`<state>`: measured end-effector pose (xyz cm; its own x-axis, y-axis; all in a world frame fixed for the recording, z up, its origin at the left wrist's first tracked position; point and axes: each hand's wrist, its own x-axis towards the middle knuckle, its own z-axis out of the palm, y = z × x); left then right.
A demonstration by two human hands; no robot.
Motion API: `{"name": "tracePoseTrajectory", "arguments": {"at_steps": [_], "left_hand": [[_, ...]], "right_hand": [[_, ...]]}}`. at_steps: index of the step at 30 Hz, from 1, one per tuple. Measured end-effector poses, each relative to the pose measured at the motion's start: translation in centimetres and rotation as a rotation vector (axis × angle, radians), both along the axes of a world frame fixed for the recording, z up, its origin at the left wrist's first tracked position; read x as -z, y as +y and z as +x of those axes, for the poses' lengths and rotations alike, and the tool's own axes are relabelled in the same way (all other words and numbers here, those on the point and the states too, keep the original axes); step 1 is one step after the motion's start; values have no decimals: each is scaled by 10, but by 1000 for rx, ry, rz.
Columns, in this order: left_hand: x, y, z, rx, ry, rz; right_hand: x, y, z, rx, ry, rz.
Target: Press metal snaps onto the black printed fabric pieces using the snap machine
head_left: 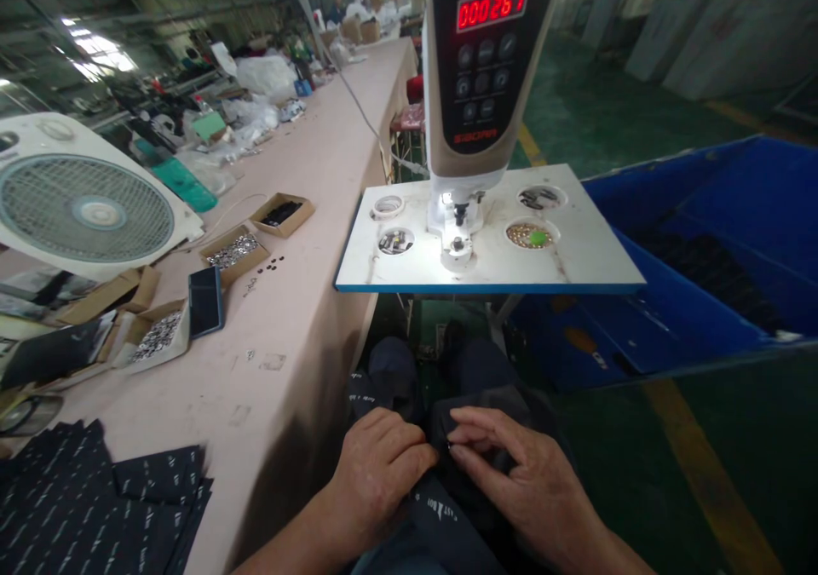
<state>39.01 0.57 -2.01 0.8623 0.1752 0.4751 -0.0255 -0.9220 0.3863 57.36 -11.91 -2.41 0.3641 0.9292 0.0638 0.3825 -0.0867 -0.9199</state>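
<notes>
Both my hands rest low in my lap on a dark navy fabric piece [447, 520] with small white lettering. My left hand [377, 473] is curled and grips the fabric's edge. My right hand [521, 468] pinches the same fabric between thumb and forefinger, and something tiny and shiny shows at the fingertips. Above and ahead stands a snap press machine [486, 72] with a red counter reading 000261. Its head sits over a white work plate [575, 251] with round cups of small metal parts [529, 235].
A long beige table [307, 302] runs along the left with cardboard boxes of snaps [233, 253], a phone [205, 301], a white fan [86, 204] and a stack of dark fabric pieces [95, 507]. A blue bin [734, 243] holding dark pieces stands right.
</notes>
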Motion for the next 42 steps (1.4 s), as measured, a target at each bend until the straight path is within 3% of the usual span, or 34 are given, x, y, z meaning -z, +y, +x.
{"name": "tracePoseTrajectory", "arguments": {"at_steps": [9, 22, 27, 36, 42], "left_hand": [[-4, -2, 0, -19, -4, 5], [-3, 0, -1, -71, -26, -55], [0, 0, 1, -114, -9, -178], [4, -3, 3, -206, 165, -500], [-1, -1, 7, -283, 284, -687]], "right_hand": [[-6, 2, 2, -118, -148, 48], [-8, 6, 3, -276, -560, 138], [-14, 8, 6, -337, -504, 96], [-17, 14, 24, -492, -110, -119], [-26, 9, 14, -407, -162, -207]]}}
